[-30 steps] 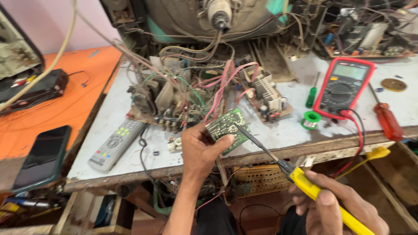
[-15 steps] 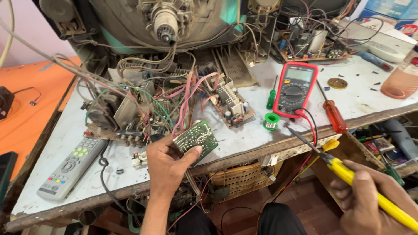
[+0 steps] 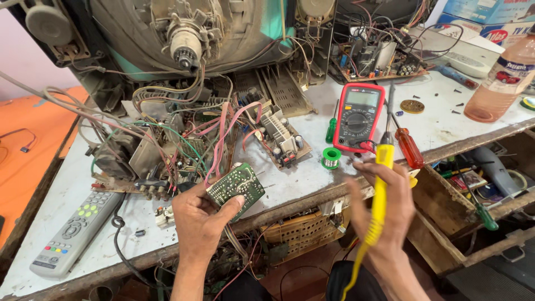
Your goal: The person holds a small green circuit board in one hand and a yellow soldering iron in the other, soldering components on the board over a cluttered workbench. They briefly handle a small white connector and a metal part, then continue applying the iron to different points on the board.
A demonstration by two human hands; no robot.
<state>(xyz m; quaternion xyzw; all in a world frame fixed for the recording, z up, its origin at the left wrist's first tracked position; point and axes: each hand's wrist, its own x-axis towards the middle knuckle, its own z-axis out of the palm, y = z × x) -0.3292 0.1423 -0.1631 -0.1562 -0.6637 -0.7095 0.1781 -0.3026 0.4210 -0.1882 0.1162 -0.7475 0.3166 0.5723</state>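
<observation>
Seemingly light, stiff and fragile, the board point(image 3: 236, 188) is pinched edgewise by the left hand point(image 3: 199, 218); the iron point(image 3: 380, 189) is gripped by the right hand point(image 3: 390, 214).

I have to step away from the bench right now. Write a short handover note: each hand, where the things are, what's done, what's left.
Left hand: grips the small green circuit board by its lower edge, held over the front of the white workbench.
Right hand: closed round the yellow-handled soldering iron, tip pointing up and away from the board.
Nearby: red multimeter, solder spool, red-handled screwdriver, grey remote, opened television chassis with loose wires.
Done: board is in hand, wires still attached.
Left: iron has not touched the board; any joints made cannot be seen.
</observation>
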